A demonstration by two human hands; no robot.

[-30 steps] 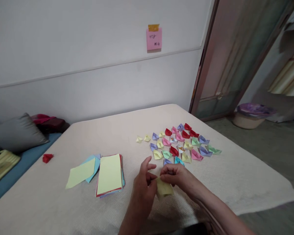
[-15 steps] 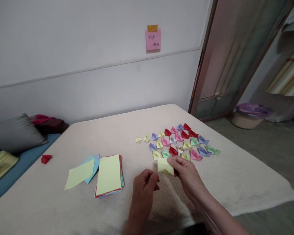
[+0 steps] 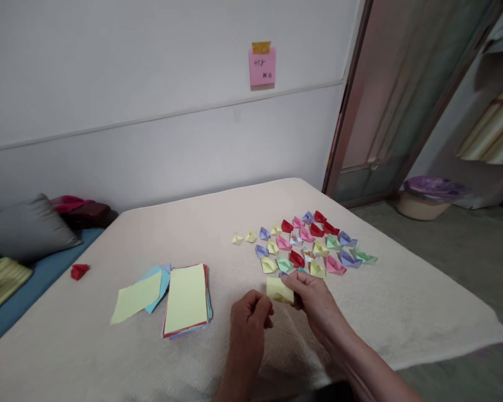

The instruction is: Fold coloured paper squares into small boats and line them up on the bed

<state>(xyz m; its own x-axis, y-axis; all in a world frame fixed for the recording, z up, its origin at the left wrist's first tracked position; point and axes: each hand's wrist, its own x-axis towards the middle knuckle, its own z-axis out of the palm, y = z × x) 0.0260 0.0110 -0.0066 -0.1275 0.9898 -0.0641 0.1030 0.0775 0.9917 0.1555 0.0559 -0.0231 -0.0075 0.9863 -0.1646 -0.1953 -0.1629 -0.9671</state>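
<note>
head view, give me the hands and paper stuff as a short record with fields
bare right hand: holds small folded pale-yellow paper
bare left hand: curled beside that paper, contact unclear
rectangular paper stack: pale yellow on top, left of both hands
small multicoloured boat-shaped folded papers: grouped beyond the right hand
pink square paper note: taped to white wall

Seems to be a bed (image 3: 193, 229), spread with a cream textured cover (image 3: 88, 346). Carries a stack of coloured paper (image 3: 186, 298), yellow uppermost. Left of the stack, bears a loose yellow sheet (image 3: 134, 300) overlapping a blue sheet (image 3: 163, 286); farther left, a red folded piece (image 3: 79, 272). Right of the stack, holds many folded paper boats (image 3: 297, 258), mostly clustered.
</note>
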